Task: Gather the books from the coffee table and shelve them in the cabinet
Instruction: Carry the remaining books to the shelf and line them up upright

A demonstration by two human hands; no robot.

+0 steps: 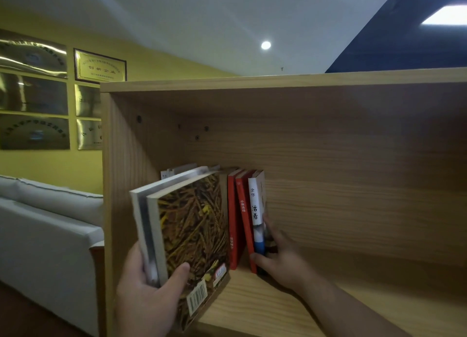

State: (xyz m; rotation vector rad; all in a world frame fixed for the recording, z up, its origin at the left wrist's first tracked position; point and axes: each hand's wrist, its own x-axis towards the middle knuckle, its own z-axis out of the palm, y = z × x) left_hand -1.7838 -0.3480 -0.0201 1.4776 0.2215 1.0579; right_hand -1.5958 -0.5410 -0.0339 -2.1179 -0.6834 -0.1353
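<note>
Two books (177, 225) clamped together in left hand (149, 293), thumb across the straw-patterned cover near the barcode, fingers wrapped round the spines at the back. Pair held upright-ish, tops tilted left, long axis roughly vertical, bottom corner just at the shelf (252, 298) front edge. They sit at the left end of the cabinet (278, 81) bay, near its left wall.

Right hand (283, 261) is inside the bay, open fingers pressed on the white book (256, 205) at the right end of the standing row, thumb at its foot; bracing, not gripping anything closed. Red books (236, 225) stand just left of it, leaning slightly. More pale spines (177, 171) show behind the held pair; exact count hidden.

Key relation: the slot for the held pair lies straight ahead and slightly right of the left hand's grip, between left wall and red books. Left hand is the nearer one. Judgement: next move is push forward with spines kept vertical, while right hand keeps the row from toppling. Risk: tilted tops snag the row or the pair fans apart.

Sofa (50, 223) left, outside the cabinet.
</note>
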